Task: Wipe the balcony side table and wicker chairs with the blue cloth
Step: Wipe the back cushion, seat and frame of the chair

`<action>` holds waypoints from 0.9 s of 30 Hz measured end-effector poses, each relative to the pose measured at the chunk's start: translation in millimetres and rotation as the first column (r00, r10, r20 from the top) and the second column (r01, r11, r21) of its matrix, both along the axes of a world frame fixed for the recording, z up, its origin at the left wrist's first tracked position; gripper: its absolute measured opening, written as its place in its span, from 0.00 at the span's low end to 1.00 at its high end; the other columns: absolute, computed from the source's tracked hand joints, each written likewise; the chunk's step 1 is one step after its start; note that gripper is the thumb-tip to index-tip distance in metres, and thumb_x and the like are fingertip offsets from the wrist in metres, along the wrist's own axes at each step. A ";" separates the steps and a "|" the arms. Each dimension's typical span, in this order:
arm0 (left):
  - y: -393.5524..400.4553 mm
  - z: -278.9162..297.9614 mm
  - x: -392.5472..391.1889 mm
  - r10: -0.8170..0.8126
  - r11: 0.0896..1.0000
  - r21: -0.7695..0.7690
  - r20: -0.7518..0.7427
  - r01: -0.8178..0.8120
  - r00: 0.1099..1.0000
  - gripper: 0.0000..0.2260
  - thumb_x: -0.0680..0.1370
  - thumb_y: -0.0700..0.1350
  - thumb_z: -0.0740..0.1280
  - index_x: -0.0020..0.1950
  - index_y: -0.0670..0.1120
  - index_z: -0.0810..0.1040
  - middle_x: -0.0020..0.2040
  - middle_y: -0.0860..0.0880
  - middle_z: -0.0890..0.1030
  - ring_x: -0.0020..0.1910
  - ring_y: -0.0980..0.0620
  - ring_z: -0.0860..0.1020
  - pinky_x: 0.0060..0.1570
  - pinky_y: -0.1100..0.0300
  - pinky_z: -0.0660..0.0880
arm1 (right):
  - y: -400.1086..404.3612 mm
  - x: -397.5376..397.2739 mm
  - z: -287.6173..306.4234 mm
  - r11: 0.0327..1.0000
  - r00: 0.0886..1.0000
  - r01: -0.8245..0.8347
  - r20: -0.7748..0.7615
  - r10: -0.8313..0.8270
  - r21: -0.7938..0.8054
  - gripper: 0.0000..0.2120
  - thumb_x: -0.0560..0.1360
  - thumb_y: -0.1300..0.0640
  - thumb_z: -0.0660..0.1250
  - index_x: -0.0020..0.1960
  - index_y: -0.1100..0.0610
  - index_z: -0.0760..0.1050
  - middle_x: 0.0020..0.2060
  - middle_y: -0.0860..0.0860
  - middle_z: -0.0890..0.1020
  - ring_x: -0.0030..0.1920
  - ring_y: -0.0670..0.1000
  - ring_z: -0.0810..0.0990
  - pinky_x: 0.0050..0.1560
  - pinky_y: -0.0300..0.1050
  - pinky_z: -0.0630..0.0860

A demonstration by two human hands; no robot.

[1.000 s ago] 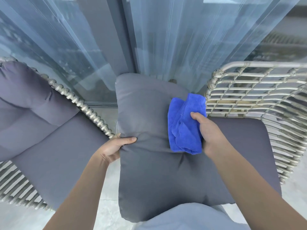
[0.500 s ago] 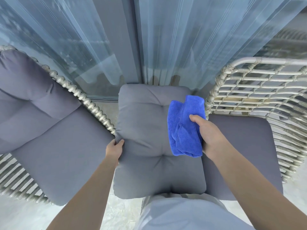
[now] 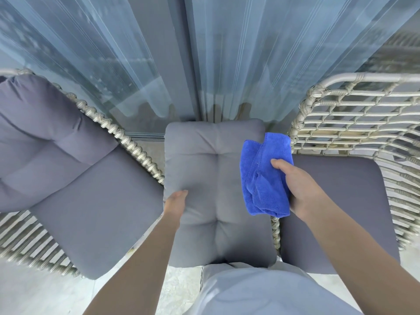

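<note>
The left hand (image 3: 176,201) is gripping the loose cushion (image 3: 216,189), steadying it, while the right hand (image 3: 295,187) is clutching the blue cloth (image 3: 261,176) for wiping.

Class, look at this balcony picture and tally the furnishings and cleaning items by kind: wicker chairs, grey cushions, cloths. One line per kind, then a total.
Wicker chairs: 2, left chair and right chair
Grey cushions: 4, left back cushion, left seat cushion, right seat cushion, and loose cushion gripped by the left hand
Blue cloths: 1, blue cloth in the right hand
Total: 7
</note>
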State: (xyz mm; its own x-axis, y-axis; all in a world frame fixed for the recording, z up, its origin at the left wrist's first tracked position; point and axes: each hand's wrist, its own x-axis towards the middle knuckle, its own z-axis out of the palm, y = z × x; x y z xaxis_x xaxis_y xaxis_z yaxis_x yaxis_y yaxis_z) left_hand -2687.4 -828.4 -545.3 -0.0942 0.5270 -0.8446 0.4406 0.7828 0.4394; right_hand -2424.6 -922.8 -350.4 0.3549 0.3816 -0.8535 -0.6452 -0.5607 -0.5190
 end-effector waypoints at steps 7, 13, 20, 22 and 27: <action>11.7 24.6 37.1 0.040 0.999 0.012 0.122 -0.042 0.992 0.06 0.84 0.52 0.63 0.55 0.51 0.77 0.50 0.50 0.76 0.49 0.51 0.75 0.48 0.56 0.71 | -14.0 8.2 0.9 0.998 0.998 0.056 -0.039 -0.054 0.038 0.10 0.81 0.53 0.69 0.59 0.56 0.80 0.51 0.54 0.87 0.46 0.56 0.86 0.46 0.50 0.81; 7.6 55.3 98.1 0.035 0.999 0.003 0.266 -0.037 0.963 0.19 0.85 0.53 0.58 0.73 0.48 0.74 0.66 0.47 0.77 0.66 0.48 0.76 0.63 0.52 0.69 | -43.6 26.7 2.9 0.989 0.988 0.136 -0.082 -0.131 0.060 0.09 0.81 0.51 0.69 0.57 0.55 0.81 0.46 0.52 0.89 0.46 0.56 0.87 0.48 0.51 0.81; -38.2 93.4 200.6 -0.201 0.978 0.126 0.317 0.168 0.927 0.13 0.84 0.53 0.61 0.65 0.50 0.77 0.63 0.49 0.81 0.62 0.51 0.80 0.66 0.49 0.71 | -109.4 76.5 3.5 0.947 0.956 0.292 -0.050 -0.287 0.136 0.09 0.81 0.53 0.68 0.60 0.54 0.80 0.51 0.51 0.88 0.54 0.54 0.86 0.60 0.55 0.81; -55.7 102.2 229.8 -0.288 0.953 0.180 0.303 0.242 0.909 0.10 0.84 0.52 0.63 0.61 0.51 0.78 0.59 0.50 0.82 0.58 0.52 0.80 0.62 0.51 0.72 | -130.2 92.8 1.2 0.943 0.952 0.305 -0.017 -0.305 0.137 0.08 0.81 0.52 0.68 0.59 0.53 0.80 0.52 0.50 0.88 0.55 0.54 0.86 0.64 0.57 0.79; -84.4 106.9 307.4 -0.540 0.806 0.389 0.175 0.446 0.823 0.11 0.73 0.57 0.65 0.49 0.54 0.80 0.48 0.53 0.81 0.49 0.50 0.78 0.52 0.55 0.72 | -162.7 153.8 -12.9 0.933 0.939 0.322 0.070 -0.336 0.162 0.08 0.81 0.53 0.68 0.58 0.54 0.81 0.53 0.51 0.87 0.55 0.54 0.86 0.63 0.56 0.80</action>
